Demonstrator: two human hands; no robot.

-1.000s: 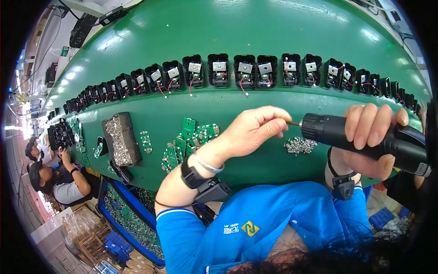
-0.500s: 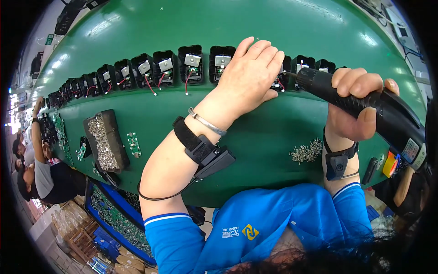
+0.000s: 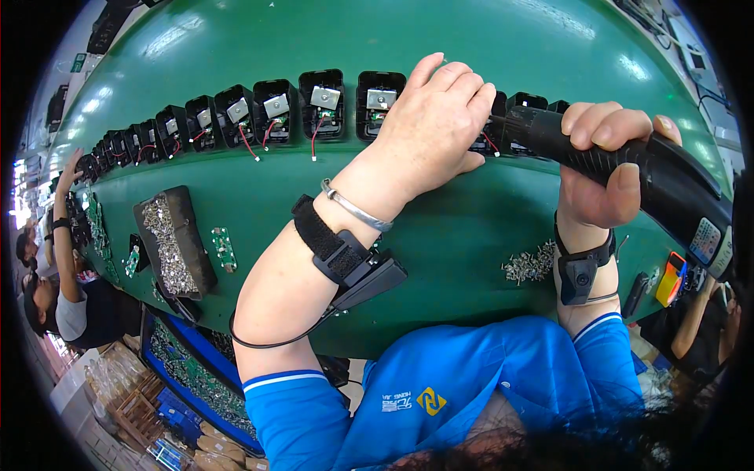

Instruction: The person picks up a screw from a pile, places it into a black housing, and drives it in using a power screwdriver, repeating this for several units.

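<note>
My right hand [image 3: 605, 169] grips a black electric screwdriver [image 3: 683, 196] with its fingers wrapped round the body. The tool points left, its nose at a black plastic housing [image 3: 498, 105] holding a red wire; the bit's tip cannot be made out. My left hand [image 3: 436, 129] is closed over that housing from the left, palm down, its thumb toward me and the fingertips partly hidden. Just left of this hand stands another open housing [image 3: 364, 118] with a metal plate [image 3: 381, 99] inside.
A long curving row of similar housings [image 3: 322, 125] crosses the green table [image 3: 353, 31]. Loose screws [image 3: 530, 263] lie in a pile near my right forearm. At left are a dark tray of small metal parts [image 3: 169, 247], a circuit board [image 3: 224, 250] and a co-worker's arm [image 3: 64, 228].
The screwdriver has shifted slightly left, bringing its nose up to the housing. My left hand stays over it. At far left, the co-worker's hand has moved up.
</note>
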